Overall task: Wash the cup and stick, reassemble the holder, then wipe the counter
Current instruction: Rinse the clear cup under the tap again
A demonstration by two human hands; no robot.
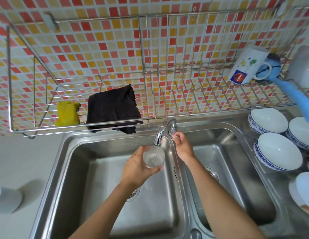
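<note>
The left hand (pixel 139 165) wraps the clear cup (pixel 153 158) and holds it mouth-up directly under the faucet (pixel 163 131) spout, over the left basin of the sink (pixel 77 152), so that water would enter it and spillage would drain. The right hand (pixel 182 146) pinches the tap handle (pixel 173 133), presumably to regulate flow. Whether water is running cannot be determined. The stick and holder are not identifiable; an object at the bench's (pixel 20 161) left edge is cut off.

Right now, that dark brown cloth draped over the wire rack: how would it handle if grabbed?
The dark brown cloth is probably floppy: its edge sags below the wire rack rail. Likely light, and should grip easily, given its fuzzy, frayed surface. Whether it is wet cannot be told.
</note>
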